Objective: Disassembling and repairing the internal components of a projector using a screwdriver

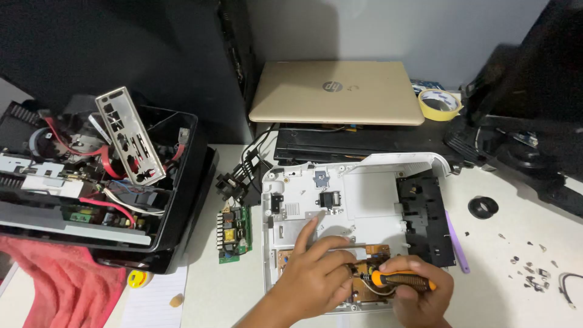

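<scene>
An opened white plastic device shell (370, 188) lies on the table with a black block (425, 218) inside at its right. Near its front edge sits a brown circuit board (378, 249). My right hand (419, 297) grips a screwdriver with an orange and black handle (404, 280), its tip pointing left at the board. My left hand (313, 273) rests on the shell beside the board, index finger stretched out, other fingers pinched at the screwdriver tip.
A black bin of parts and cables (91, 176) with a metal plate (130, 136) stands left on a red cloth (61, 279). A green circuit board (235, 234), closed gold laptop (337, 91), yellow tape roll (440, 103), purple tool (457, 242) and loose screws (528, 270) lie around.
</scene>
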